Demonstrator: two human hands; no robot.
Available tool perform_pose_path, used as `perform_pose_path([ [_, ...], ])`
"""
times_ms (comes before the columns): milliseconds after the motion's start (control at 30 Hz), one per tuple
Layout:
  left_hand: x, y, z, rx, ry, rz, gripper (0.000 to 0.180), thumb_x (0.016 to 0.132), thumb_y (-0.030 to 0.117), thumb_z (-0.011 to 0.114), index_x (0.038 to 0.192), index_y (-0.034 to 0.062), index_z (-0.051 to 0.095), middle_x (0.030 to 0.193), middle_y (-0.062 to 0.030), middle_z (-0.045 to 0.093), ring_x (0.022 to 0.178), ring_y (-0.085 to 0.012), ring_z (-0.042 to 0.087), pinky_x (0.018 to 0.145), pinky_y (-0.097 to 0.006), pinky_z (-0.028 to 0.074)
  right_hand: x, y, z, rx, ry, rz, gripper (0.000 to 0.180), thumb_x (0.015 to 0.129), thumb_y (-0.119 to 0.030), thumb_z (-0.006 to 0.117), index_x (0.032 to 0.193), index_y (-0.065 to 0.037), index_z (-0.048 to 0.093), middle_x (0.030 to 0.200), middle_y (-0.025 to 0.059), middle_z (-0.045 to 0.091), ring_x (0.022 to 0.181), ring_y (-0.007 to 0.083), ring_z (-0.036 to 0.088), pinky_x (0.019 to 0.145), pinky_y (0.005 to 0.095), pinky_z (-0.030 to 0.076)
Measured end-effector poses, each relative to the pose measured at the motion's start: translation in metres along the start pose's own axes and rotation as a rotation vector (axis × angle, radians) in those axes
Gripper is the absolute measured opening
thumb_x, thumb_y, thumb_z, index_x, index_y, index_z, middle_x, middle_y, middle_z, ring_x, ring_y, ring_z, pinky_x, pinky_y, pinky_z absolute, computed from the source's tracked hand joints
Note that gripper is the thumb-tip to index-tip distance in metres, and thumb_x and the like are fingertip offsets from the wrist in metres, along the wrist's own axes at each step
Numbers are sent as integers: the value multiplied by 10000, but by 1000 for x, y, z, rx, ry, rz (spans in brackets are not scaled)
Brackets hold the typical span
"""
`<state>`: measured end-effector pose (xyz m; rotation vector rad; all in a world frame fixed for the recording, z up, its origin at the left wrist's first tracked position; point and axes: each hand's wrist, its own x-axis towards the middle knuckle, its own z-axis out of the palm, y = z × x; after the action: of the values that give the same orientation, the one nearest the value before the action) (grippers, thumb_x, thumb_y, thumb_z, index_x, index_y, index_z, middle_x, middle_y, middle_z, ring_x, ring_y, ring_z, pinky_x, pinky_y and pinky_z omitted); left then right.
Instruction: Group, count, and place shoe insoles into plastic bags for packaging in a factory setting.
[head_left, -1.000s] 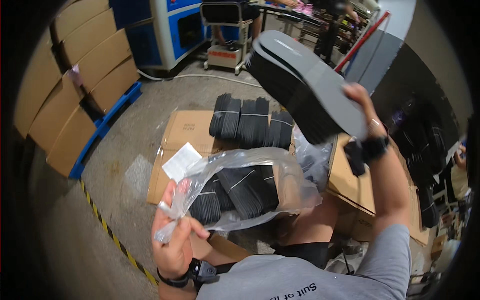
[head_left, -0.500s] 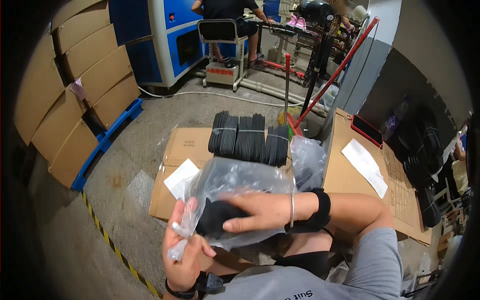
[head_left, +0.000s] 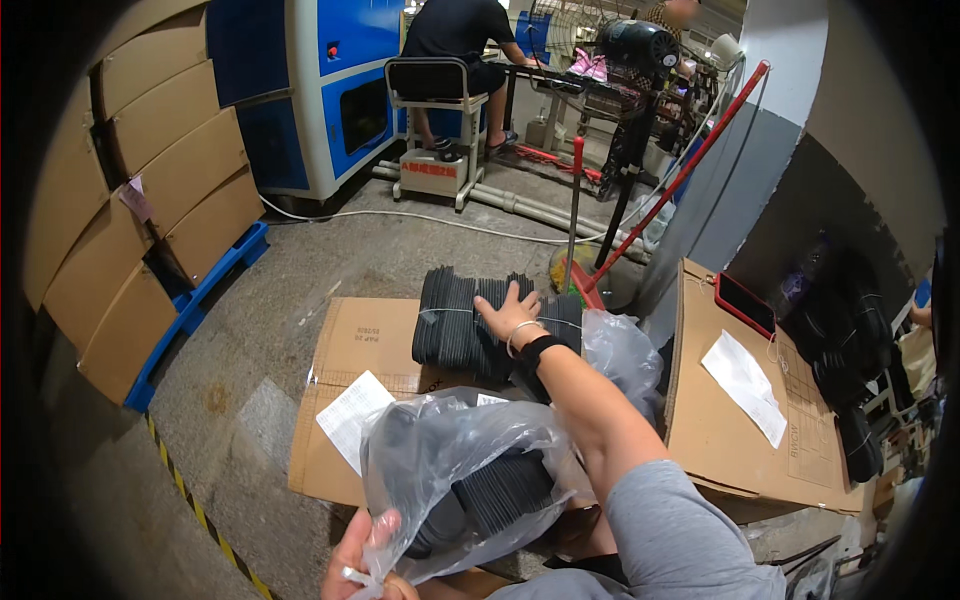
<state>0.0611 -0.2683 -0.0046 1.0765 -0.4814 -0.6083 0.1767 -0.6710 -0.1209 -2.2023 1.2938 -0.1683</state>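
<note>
Right hand (head_left: 510, 312) stretched to 12 o'clock, fingers spread flat on sole stack (head_left: 470, 322), gripping nothing. Stack stands on edge on flattened carton (head_left: 345, 350), centre frame. Left hand (head_left: 362, 565) at 6 o'clock, closed, pinching mouth of clear bag (head_left: 450, 470); black soles (head_left: 500, 490) inside. Paper slip (head_left: 350, 415) at bag's 10 o'clock.

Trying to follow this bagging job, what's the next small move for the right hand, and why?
Probably close the right hand on a few black soles from the upright row it rests on, since the left hand holds the partly filled clear plastic bag open nearby.
</note>
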Motion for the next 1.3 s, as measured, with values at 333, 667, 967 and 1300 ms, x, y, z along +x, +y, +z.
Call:
perform_pose_path([
  [333,4,4,1,-74,20,-14,724,845,129,570,1354,-101,110,1353,-294,300,559,-119,542,462,-172,408,-1,14,1,-118,-67,55,1104,582,-680,624,1423,-199,94,1457,225,-4,1305,448,158,989,553,237],
  [667,9,-16,2,-140,134,156,693,824,66,520,1370,-73,117,1340,-296,320,590,-166,572,569,-229,470,-72,-23,-168,879,-579,-369,583,745,-293,630,1239,-64,420,967,88,589,813,139,595,721,256,483],
  [967,5,1,11,-89,190,204,677,829,75,519,1364,-87,136,1361,-270,303,578,-124,512,591,-239,444,-258,26,-190,466,-1322,-709,889,735,-343,640,1407,-33,147,1426,179,184,1320,264,180,1072,351,134],
  [1300,-18,1,22,-99,153,221,665,797,25,496,1360,-83,160,1356,-287,311,520,-98,476,523,-203,410,-209,35,-62,-207,-140,-803,756,774,-434,572,1315,21,301,1299,321,327,1204,391,352,1016,399,285],
])
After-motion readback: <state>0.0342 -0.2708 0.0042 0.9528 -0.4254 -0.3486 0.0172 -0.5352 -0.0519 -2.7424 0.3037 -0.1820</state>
